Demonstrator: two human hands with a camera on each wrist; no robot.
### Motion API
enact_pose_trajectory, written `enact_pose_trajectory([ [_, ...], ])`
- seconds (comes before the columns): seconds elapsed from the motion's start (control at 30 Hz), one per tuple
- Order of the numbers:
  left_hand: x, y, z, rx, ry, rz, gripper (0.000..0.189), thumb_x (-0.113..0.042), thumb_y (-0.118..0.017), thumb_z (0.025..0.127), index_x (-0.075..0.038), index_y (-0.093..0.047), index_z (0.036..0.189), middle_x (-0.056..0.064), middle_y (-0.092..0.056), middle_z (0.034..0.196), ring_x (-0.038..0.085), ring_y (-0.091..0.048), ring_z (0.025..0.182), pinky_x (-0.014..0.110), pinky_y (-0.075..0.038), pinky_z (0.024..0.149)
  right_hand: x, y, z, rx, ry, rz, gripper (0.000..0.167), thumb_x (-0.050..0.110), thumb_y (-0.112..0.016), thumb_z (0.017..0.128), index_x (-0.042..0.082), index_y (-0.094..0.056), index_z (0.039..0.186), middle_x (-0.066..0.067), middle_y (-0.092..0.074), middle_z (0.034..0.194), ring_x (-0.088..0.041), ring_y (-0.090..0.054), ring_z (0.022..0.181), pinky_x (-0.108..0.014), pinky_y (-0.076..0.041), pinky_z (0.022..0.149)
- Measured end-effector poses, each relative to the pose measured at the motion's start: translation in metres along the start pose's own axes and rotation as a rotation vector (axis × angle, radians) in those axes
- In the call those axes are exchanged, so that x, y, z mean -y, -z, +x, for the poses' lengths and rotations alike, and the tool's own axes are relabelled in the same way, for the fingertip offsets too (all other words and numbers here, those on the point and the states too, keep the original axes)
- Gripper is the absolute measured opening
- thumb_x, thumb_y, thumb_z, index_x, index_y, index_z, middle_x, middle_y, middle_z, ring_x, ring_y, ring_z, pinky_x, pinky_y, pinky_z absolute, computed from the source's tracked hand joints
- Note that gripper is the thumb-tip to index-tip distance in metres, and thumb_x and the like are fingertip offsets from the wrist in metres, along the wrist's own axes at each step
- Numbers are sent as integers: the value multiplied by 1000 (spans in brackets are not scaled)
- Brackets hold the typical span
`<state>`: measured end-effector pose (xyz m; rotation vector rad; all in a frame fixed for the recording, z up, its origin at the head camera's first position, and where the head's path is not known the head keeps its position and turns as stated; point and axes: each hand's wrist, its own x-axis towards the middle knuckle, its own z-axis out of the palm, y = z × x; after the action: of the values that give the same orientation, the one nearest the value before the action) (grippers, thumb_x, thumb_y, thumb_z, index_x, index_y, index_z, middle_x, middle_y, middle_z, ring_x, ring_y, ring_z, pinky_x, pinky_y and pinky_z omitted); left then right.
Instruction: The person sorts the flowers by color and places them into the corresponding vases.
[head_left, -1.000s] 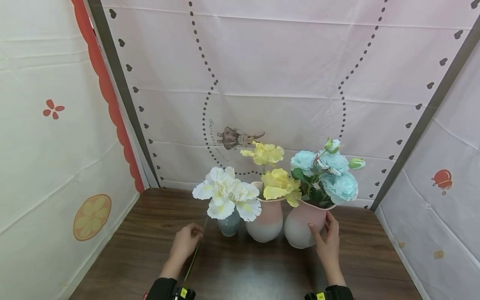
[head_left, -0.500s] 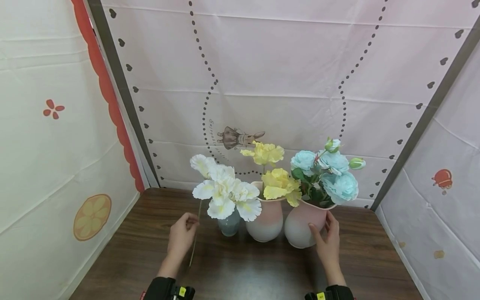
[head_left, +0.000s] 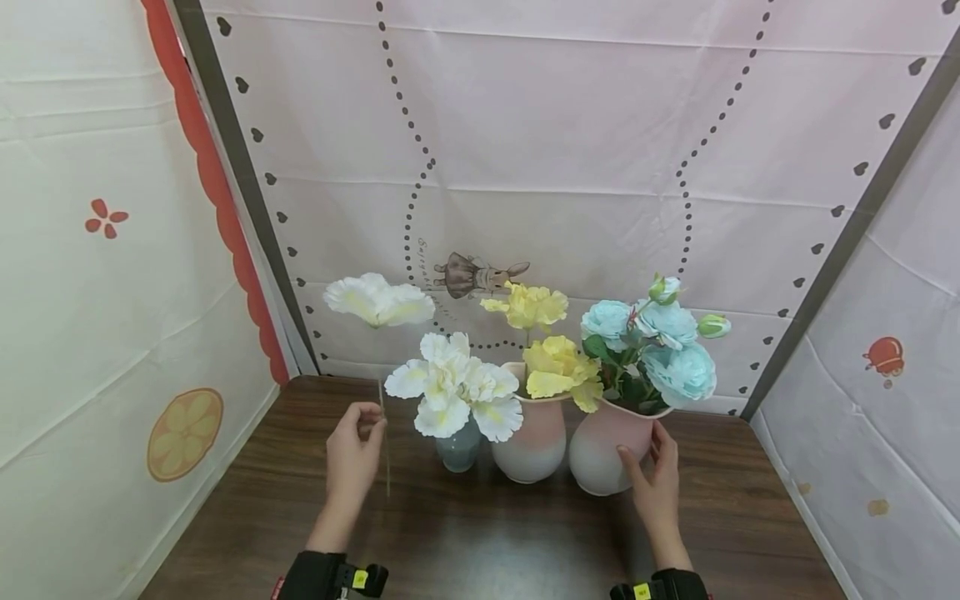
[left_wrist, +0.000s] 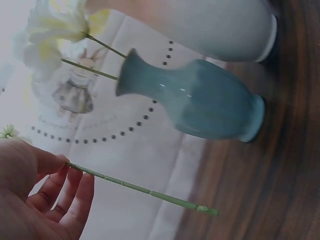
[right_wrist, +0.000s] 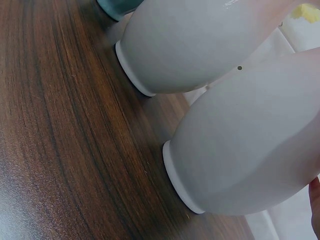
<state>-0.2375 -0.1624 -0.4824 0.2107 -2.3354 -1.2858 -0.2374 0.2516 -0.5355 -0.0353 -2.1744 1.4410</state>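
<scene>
My left hand pinches the thin green stem of a white artificial flower between thumb and fingertips. The bloom stands above the hand, and the stem's cut end points down over the table. Just to the right, a small blue-green vase holds more white flowers. My right hand holds the right side of a pink-and-white vase, thumb in front and fingers around the side. Light blue flowers with green buds fill that vase. The right wrist view shows only a sliver of the hand.
Between the two outer vases stands another pink-and-white vase with yellow flowers. All three stand close together in a row on the dark wooden table. A printed pale cloth hangs behind, with more cloth at both sides.
My left hand has shifted a little left and up with the stem. Its white flower has come away from the others and now stands upright to their left. The right hand stays on the vase.
</scene>
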Motion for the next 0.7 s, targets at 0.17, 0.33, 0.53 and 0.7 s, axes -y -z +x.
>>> enact_pose_trajectory([
  [0.17, -12, 6, 2, -42, -37, -10, 13, -5, -64, 96, -4, -63, 109, 13, -70, 102, 25, -68, 93, 11, -49, 69, 0, 0, 0, -2, 1, 2, 66, 9, -68, 94, -1, -33, 150, -24, -41, 144, -40, -40, 136, -64, -32, 114],
  [0.33, -24, 11, 1, -57, -69, -32, 13, -5, -65, 95, -4, -62, 108, 13, -70, 102, 24, -67, 95, 10, -50, 69, 0, 0, 1, 2, -4, -6, 67, 10, -68, 94, -1, -32, 150, -25, -40, 145, -40, -40, 137, -64, -31, 114],
  [0.53, -39, 16, -2, -86, -124, -116, 14, -3, -66, 94, -2, -62, 108, 12, -69, 100, 10, -61, 91, 6, -52, 68, 0, -1, 1, -1, 1, -10, 67, 10, -68, 94, -2, -32, 149, -25, -40, 145, -41, -40, 137, -64, -32, 114],
  [0.7, -48, 14, -4, -103, -189, -190, 15, -3, -67, 94, -1, -63, 107, 12, -69, 99, 0, -57, 88, 7, -53, 68, 0, -1, 0, -4, 3, 0, 66, 9, -68, 94, -1, -32, 149, -25, -40, 145, -40, -40, 137, -65, -31, 114],
])
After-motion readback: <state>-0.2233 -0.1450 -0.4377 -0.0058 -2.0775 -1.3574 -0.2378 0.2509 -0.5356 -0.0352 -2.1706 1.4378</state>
